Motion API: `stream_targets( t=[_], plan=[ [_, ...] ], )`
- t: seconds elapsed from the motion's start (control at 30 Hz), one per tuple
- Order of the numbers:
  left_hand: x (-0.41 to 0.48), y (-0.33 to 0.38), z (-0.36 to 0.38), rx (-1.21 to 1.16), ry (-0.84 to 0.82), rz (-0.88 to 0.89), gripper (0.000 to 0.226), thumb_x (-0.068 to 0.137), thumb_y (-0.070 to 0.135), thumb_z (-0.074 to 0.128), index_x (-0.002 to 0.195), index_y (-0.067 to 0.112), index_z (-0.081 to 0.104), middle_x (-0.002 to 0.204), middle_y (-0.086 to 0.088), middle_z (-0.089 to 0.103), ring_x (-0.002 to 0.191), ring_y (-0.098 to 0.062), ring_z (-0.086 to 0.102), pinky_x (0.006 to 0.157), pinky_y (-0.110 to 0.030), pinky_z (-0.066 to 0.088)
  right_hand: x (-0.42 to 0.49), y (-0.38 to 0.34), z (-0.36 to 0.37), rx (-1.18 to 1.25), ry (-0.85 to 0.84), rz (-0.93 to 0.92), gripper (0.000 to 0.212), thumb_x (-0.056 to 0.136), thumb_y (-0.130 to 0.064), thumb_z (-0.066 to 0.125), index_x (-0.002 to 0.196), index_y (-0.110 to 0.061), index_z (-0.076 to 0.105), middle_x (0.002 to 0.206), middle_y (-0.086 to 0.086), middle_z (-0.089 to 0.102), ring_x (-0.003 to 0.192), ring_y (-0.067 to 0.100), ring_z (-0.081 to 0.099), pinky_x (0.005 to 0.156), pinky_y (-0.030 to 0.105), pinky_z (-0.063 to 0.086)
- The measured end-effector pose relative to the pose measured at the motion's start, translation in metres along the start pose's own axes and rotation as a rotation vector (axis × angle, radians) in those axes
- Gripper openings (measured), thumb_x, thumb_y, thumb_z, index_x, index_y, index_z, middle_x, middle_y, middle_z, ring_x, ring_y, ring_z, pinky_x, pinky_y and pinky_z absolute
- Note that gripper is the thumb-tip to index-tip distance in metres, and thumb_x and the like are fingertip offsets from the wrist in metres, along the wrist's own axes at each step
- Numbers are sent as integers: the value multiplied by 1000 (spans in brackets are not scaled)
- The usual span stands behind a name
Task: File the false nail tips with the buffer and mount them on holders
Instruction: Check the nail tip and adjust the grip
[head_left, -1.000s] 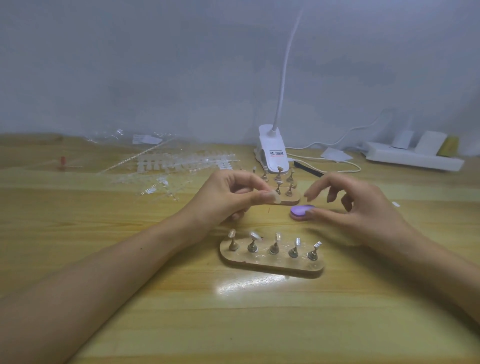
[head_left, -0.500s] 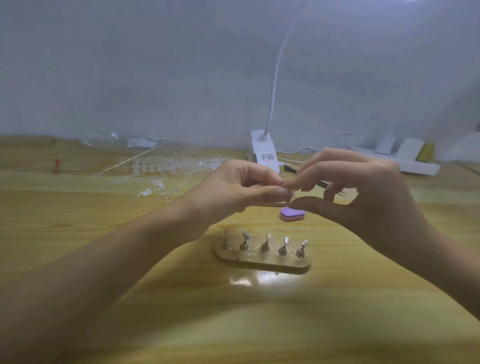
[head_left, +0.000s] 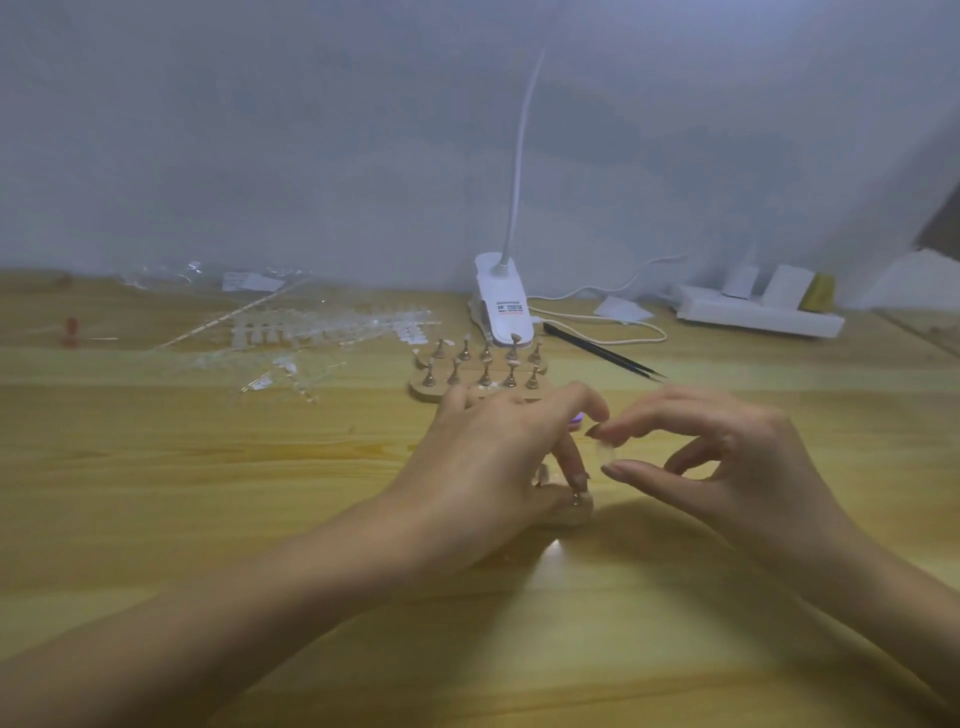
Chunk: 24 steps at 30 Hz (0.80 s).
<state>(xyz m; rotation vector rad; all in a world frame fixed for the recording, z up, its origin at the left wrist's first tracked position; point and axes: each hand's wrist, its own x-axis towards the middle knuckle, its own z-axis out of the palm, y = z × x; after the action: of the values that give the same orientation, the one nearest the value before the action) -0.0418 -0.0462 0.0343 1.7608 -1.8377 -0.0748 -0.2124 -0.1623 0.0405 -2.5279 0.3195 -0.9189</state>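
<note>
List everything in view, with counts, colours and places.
wooden table: one, tan, under everything.
far wooden stand with metal pegs: ten pegs, tan, before lamp.
near wooden holder board: one, tan, under left hand.
clear false nail tip: one, in right hand.
purple buffer: one, behind left hand.
clear plastic nail-tip strips: heap, back left.
white clip lamp: one, back centre.
black tweezers: one, right of lamp.
white power strip: one, back right.
left hand: on near board.
right hand: pinching tip.

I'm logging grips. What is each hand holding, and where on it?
The right hand pinches a clear nail tip by opposite edges, between forefinger and thumb. The left hand covers the near holder base; a grip cannot be told.
</note>
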Motion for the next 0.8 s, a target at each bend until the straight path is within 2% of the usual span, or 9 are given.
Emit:
stream_targets(
  t=[0.17,0.27,0.37,0.53,0.7,0.8],
  plan=[
    [1,3,5,46,58,-20,45,79,38,72,112,46,41,86,25,65,94,17,35,85,-27,17,-2,0,3,14,10,23,18,74,-28,77,91,-30,76,88,-11,73,91,18,63,53,21,54],
    [2,4,5,20,76,-62,46,77,37,72,111,44,42,79,24,63,102,6,37,84,-26,18,-3,0,5,11,6,56,17,73,-30,79,90,-29,77,87,-17,72,92,15,60,53,19,52],
    [3,5,6,9,82,-103,49,74,37,71,112,44,41,75,24,62,105,-4,38,87,-25,19,-4,0,10,21,-4,102,19,72,-22,85,88,-30,77,87,-21,71,92,14,58,53,20,51],
    [1,4,6,-45,96,-130,49,77,41,72,114,43,40,75,22,65,106,-4,37,89,-26,19,-7,1,16,17,-15,118,17,72,-23,86,84,-31,76,86,-19,70,90,14,56,54,20,49],
    [2,4,5,-9,99,-131,58,74,43,72,121,46,38,78,26,64,100,1,33,86,-27,19,-8,-1,18,25,5,113,12,71,-37,80,81,-31,77,83,-16,68,86,17,55,52,26,50],
    [2,3,4,-16,75,-138,64,72,46,73,125,46,37,79,25,65,103,0,36,88,-27,18,-9,-1,20,22,-17,119,11,72,-29,84,81,-30,77,82,-15,69,86,17,55,52,31,51]
  ],
)
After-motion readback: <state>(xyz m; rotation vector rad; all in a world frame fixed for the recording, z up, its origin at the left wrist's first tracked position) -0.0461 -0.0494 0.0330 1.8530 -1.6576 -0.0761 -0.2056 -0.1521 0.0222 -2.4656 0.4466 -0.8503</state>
